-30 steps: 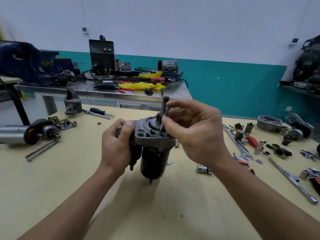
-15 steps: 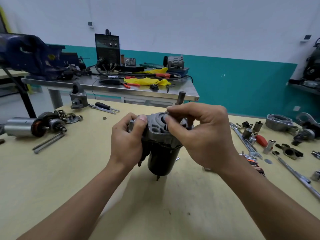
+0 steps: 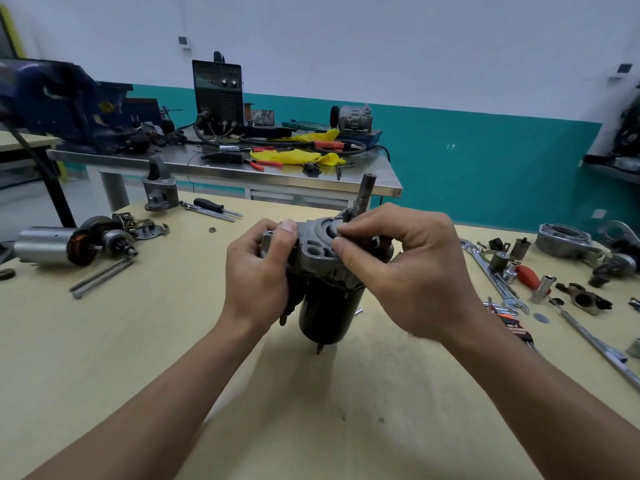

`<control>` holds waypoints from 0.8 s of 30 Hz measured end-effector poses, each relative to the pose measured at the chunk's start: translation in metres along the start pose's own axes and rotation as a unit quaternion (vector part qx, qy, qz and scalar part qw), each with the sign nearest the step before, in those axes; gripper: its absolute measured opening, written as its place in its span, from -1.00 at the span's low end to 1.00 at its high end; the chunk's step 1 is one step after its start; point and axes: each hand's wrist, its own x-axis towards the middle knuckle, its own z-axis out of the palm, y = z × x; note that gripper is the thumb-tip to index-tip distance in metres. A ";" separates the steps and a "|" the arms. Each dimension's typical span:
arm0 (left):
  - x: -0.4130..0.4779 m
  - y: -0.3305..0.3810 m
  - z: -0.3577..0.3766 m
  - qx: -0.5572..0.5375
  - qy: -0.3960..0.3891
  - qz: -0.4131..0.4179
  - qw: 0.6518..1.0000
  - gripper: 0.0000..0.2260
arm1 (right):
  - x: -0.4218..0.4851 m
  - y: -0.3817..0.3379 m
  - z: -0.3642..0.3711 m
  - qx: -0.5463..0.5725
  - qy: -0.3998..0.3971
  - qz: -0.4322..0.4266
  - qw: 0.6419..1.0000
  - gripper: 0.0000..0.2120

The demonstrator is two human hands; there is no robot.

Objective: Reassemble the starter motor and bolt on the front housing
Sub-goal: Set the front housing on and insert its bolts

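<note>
Starter motor (image 3: 329, 313), one, in two grasping hands: left hand (image 3: 258, 271), right hand (image 3: 408, 271).

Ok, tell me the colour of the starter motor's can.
The starter motor's can is black, under a grey end plate; head view shows it best.

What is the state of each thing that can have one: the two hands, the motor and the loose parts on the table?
Black starter motor with grey end plate, upright, held by both hands.
Steel shaft, sticking up from the plate.
Left hand, grips the motor's side.
Right hand, fingers pinch at the shaft's base.
Grey cast housing, loose on the table, not fitted.
Silver cylinder with copper windings, lying on its side.
</note>
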 end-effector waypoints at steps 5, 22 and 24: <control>-0.001 0.001 0.001 -0.001 -0.001 0.002 1.000 -0.59 | -0.003 0.002 -0.004 -0.029 -0.014 -0.009 0.999 -0.86; -0.005 0.006 0.000 0.017 0.009 -0.016 1.000 -0.45 | 0.025 -0.016 -0.017 -0.098 -0.179 0.105 0.973 -0.92; -0.005 0.005 -0.001 0.022 0.011 -0.020 1.000 -0.48 | 0.035 -0.026 -0.019 -0.135 -0.225 0.123 0.957 -0.92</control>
